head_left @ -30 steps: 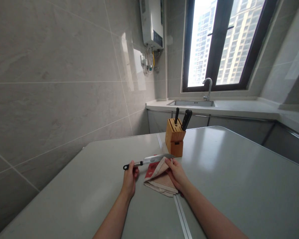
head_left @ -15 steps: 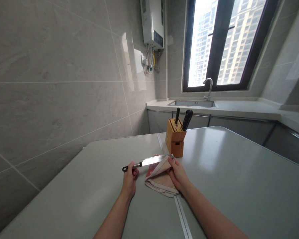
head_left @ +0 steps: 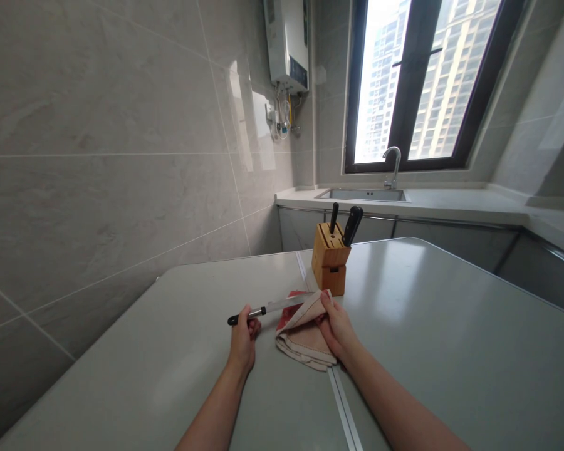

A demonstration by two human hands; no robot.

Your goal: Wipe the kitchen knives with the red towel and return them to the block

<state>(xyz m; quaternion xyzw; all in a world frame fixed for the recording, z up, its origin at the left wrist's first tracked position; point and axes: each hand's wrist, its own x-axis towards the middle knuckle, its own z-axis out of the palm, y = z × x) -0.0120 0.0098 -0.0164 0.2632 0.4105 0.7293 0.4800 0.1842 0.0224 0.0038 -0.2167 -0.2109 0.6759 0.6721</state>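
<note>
In the lower middle of the frame, the left hand (head_left: 244, 335) has its fingers curled around the handle of a knife (head_left: 277, 305), whose blade slants up toward the right. The far part of the blade lies within a folded red and beige cloth (head_left: 305, 343), where the tip is covered. The right hand (head_left: 336, 327) pinches the cloth's upper right corner between thumb and fingers; the rest of the cloth hangs in folds to its left, near the worktop (head_left: 160, 376). Just beyond the cloth, right of centre, a wooden knife block (head_left: 329, 257) stands upright, with two black handles (head_left: 352, 227) rising from its top. A sink (head_left: 361, 195) and tap (head_left: 395, 166) sit below the window (head_left: 378, 94) at upper right.
</note>
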